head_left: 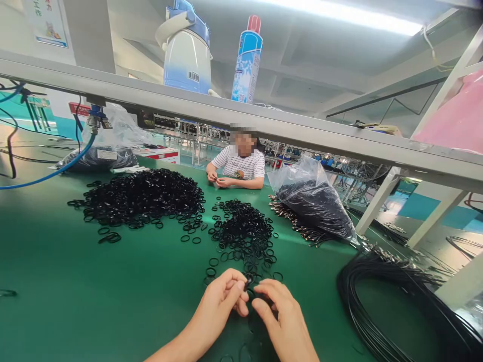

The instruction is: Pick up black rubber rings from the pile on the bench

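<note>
My left hand (226, 296) is closed, with thumb and fingers pinching a black ring (248, 282) at the fingertips. Close by on the right, my right hand (277, 306) has its thumb and fingers curved but apart, and I see nothing gripped between them. Another dark ring shows in the gap between the hands; whether a finger touches it I cannot tell. Just beyond my hands, a small heap of black rings (245, 221) spreads over the green table (113, 291). A larger heap of black rings (147, 196) lies to its left. Several loose rings are scattered near my wrists.
Coiled black cables (350, 286) lie at the right. Behind them rests a clear bag of black parts (313, 201). Another filled bag (101, 151) and a blue hose (64, 171) are at the left. A shelf (211, 108) crosses overhead. Across the table sits a person (241, 166).
</note>
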Demonstrator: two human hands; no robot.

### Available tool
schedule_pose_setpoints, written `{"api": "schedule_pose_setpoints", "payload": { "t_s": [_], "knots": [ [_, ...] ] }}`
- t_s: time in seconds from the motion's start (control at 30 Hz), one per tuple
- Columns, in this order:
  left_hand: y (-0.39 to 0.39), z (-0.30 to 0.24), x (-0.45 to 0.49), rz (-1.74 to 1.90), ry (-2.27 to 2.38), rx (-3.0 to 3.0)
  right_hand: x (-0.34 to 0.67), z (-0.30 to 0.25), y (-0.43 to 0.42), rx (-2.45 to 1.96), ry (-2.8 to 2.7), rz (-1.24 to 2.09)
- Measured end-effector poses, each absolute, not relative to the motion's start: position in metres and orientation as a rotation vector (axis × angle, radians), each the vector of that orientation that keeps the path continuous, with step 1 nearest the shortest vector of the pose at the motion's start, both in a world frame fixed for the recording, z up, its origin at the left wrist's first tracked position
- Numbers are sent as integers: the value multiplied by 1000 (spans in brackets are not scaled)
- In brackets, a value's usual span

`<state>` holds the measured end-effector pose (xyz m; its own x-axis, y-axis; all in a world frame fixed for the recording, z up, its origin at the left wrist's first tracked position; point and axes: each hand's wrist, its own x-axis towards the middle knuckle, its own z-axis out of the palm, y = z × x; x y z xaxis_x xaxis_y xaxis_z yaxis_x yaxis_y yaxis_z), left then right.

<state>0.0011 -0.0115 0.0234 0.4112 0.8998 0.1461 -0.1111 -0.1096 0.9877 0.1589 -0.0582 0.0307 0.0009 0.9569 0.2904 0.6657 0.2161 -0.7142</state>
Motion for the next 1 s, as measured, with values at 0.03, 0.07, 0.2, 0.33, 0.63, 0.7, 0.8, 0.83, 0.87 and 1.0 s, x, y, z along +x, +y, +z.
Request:
{"api": "schedule_pose_setpoints", "payload": {
  "t_s": [0.03, 0.07, 0.2, 0.33, 0.63, 0.7, 0.8, 0.83, 0.87, 1.0],
  "knots": [
    [-14, 22, 3, 985, 731, 1410, 154, 31, -58, -1505, -1699, 541],
    [-16, 21, 4, 950, 710, 1408, 150, 30, -57, -1496, -1654, 592],
    [-19, 19, 6, 889, 790, 1444, 147, 29, -56, -1548, -1510, 634],
    [-10, 23, -3, 1005, 951, 1524, 162, 29, -56, -1671, -1504, 490],
    [-1, 33, -16, 1113, 1197, 1909, 186, 14, -48, -1791, -1508, 311],
    [-8, 39, -12, 1064, 1126, 1991, 191, 10, -46, -1793, -1452, 323],
    [-22, 36, 0, 816, 792, 2157, 206, 5, -42, -1759, -1326, 472],
    [-26, 31, 4, 708, 665, 2200, 211, 4, -41, -1738, -1290, 536],
    [-29, 23, 9, 609, 578, 2221, 217, 3, -40, -1718, -1263, 597],
    [-36, -18, 20, 341, 752, 2073, 234, 6, -40, -1637, -1295, 774]
  ]
}}
